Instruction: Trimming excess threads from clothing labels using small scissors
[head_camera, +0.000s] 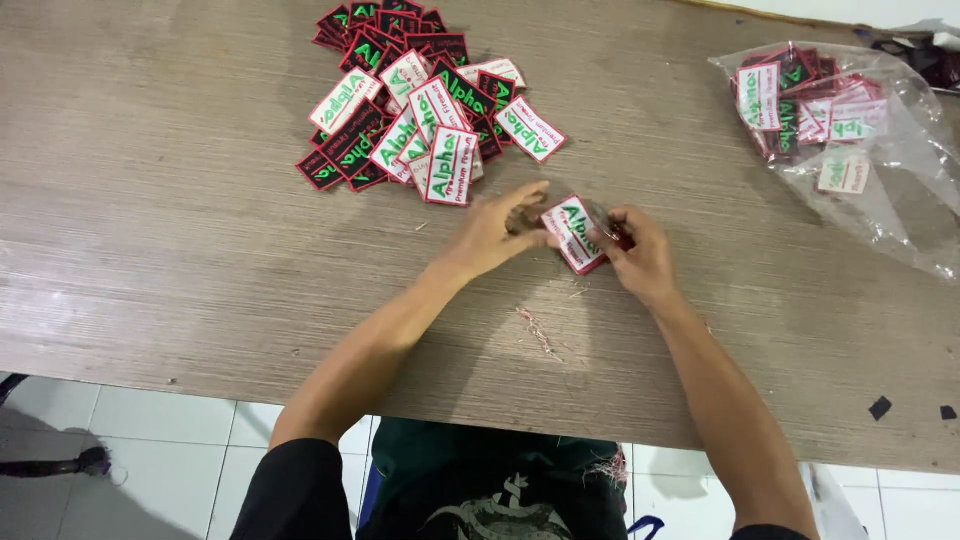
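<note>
1. Both hands meet at the table's (150, 250) centre, holding one rectangular embroidered patch (570, 232), white with green lettering and a red border.
2. Its long axis runs diagonally, from far left to near right.
3. The left hand (497, 232) pinches the patch's left edge; the right hand (637, 250) closes its grip on the right end.
4. A loose pile of patches (420, 95) lies farther away (too many overlap to count).
5. At far right, one clear plastic bag (880, 150) holds more patches.
6. Red thread scraps (538, 330) lie near the hands.
</note>
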